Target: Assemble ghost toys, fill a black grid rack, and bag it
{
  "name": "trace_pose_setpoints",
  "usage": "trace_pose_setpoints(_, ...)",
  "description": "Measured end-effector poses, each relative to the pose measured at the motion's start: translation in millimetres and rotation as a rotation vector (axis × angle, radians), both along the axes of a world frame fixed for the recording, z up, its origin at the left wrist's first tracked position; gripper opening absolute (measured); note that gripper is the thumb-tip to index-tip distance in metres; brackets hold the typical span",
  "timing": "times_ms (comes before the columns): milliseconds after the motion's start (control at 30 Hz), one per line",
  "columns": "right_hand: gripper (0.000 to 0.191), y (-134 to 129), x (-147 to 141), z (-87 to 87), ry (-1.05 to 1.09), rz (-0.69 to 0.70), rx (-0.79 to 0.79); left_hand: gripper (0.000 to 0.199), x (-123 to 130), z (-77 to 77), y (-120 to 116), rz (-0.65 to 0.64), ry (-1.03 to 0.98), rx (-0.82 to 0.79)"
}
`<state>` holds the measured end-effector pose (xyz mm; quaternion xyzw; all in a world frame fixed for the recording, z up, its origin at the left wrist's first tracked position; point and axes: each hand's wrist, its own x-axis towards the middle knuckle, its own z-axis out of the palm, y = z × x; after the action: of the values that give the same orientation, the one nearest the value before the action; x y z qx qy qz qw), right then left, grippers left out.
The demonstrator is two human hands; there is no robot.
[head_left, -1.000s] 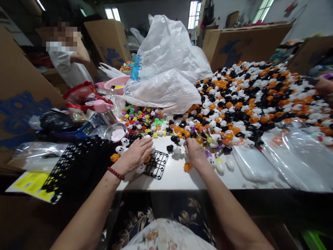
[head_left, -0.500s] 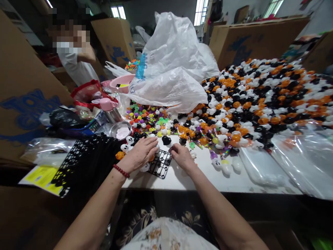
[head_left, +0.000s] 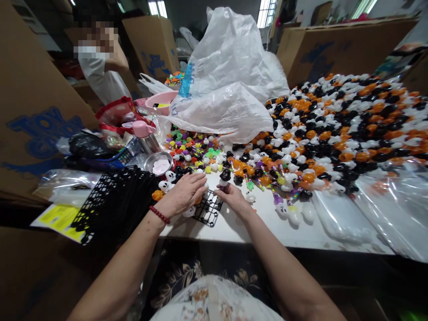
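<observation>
Holding black toy (head_left: 224, 175) over grid tray (head_left: 209, 208)

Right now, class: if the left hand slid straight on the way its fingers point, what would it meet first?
Most likely the right hand, holding a black toy over the black grid. The left hand points right across that grid; depth is unclear.

The small black grid tray (head_left: 209, 208) looks like moulded plastic, matt and perforated; the heap of black, white and orange toy pieces (head_left: 334, 129) is glossy, smooth plastic; the large white bag (head_left: 230, 76) is thin, crinkled plastic film with a soft sheen; the table top (head_left: 264, 218) is smooth and pale; the boxes (head_left: 30, 98) are matt brown cardboard; the round bowl (head_left: 159, 160) looks like shiny metal.
</observation>
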<state>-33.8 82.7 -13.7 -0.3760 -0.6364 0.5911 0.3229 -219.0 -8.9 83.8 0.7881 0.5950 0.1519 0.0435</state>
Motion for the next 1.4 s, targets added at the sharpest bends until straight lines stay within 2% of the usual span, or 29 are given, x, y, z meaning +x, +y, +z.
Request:
trace_pose_setpoints(100,0.036,6,-4,-2.4,0.002,-0.057,-0.054,0.043,-2,-2.2,0,-0.007,-0.018,0.006)
trace_pose_setpoints(233,0.032,13,-14,1.9,-0.065,-0.025,-0.044,0.043,-3,-4.2,1,-0.012,-0.008,0.006)
trace_pose_setpoints(433,0.025,16,-37,2.1,-0.200,-0.009,0.166,0.044,-2,-2.7,1,-0.012,-0.015,0.007)
trace_pose_setpoints(533,0.027,17,-43,-1.2,-0.202,0.057,0.188,0.044,-1,-1.9,0,-0.012,-0.005,-0.003)
trace_pose_setpoints(733,0.027,21,-42,-5.6,-0.214,0.134,0.205,0.045,-1,-2.4,1,-0.005,0.002,-0.019)
trace_pose_setpoints(900,0.035,19,-38,1.6,-0.340,0.181,0.337,0.045,-2,-4.1,1,0.017,0.003,-0.034)
trace_pose_setpoints(1100,0.040,16,-38,2.6,-0.391,0.196,0.392,0.045,5,10.3,9,0.027,0.054,-0.013)
trace_pose_setpoints(1233,0.028,19,-40,0.3,-0.369,0.229,0.417,0.040,13,20.9,24,-0.050,0.127,-0.041)
trace_pose_setpoints(1400,0.018,22,-37,1.1,-0.359,0.241,0.436,0.038,13,16.1,35,-0.094,0.133,-0.081)
